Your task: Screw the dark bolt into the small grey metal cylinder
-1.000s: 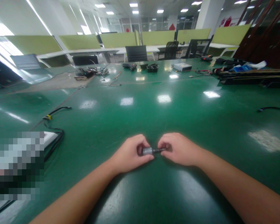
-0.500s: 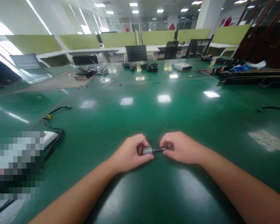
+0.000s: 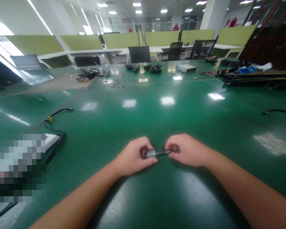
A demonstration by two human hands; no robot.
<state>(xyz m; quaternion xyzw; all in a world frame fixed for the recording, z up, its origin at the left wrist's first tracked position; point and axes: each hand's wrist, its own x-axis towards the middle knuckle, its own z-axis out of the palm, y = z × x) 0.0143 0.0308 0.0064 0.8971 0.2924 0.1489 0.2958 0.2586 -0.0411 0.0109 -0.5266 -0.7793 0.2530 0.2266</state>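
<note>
Through the head view, I had a two-handed hold in hand that called for steady alignment, the fingers of my left hand (image 3: 133, 158) clamped around the grey cylinder (image 3: 151, 154) and those of my right hand (image 3: 189, 151) seemingly pinching its dark shaft's (image 3: 162, 153) far end, over the green worktop (image 3: 143, 122).

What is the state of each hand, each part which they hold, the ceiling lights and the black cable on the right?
Left hand: curled around the silver cylinder
Silver cylinder: gripped, lying sideways
Dark shaft: sticking out of the cylinder
Right hand: fingertips pinching the shaft's outer end
Ceiling lights: lit
Black cable: visible end unplugged
</note>
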